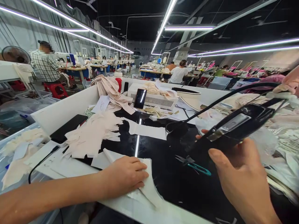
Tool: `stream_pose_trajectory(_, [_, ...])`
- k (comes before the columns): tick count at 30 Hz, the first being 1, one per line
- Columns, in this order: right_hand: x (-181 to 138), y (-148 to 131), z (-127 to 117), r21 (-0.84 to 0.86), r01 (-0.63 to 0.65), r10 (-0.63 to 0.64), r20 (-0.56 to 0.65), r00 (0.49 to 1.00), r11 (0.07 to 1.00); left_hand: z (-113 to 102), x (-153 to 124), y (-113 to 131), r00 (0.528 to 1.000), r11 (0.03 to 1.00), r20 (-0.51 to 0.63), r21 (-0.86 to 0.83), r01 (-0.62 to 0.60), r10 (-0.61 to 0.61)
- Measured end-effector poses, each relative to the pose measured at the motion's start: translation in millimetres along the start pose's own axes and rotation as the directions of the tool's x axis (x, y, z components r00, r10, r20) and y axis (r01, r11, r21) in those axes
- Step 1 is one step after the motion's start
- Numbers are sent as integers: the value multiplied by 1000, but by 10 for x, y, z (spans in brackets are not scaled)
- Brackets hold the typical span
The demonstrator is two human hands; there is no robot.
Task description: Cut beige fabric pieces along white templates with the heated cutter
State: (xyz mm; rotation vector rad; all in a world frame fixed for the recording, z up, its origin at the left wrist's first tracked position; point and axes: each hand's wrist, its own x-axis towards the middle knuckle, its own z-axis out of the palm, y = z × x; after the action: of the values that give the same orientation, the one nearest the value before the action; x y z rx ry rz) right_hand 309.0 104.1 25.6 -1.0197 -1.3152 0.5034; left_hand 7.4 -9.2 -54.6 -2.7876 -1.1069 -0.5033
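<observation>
My left hand [125, 175] lies with its fingers curled down on a white fabric piece [146, 189] at the near edge of the black glossy table [173, 180]. Raised above the table, my right hand [238, 168] grips a black corded hand tool [233, 127] with a silver plate on its side; the tool's cable [224, 98] arcs away to the left. A small pair of teal-handled snips [193, 165] rests on the table just under the tool. Left of centre sits a heap of pale cut fabric pieces [91, 133].
A dark phone [67, 127] lies by the white side wall [63, 109]; another phone [140, 98] leans on a white box [151, 98]. Lace and plastic bags [282, 140] fill the right. Seated workers are at far tables: one in plaid [45, 63], one in white [178, 73].
</observation>
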Motion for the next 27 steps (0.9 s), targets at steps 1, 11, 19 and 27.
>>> stream_pose_trajectory(1, [10, -70, 87, 49, -42, 42, 3, 999, 998, -21, 11, 14, 1000, 1000, 9, -1, 2, -2])
stream_pose_trajectory(11, [-229, -244, 724, 350, 33, -69, 89, 994, 936, 15, 303, 50, 993, 991, -63, 93, -93, 99])
stream_pose_trajectory(19, [-364, -203, 903, 489, -18, -17, 67, 998, 872, 219, 194, 137, 979, 966, -129, 227, -124, 157])
stream_pose_trajectory(27, [-387, -182, 974, 539, -43, 0, 80, 997, 841, 186, 166, 218, 985, 972, -136, 224, -73, 105])
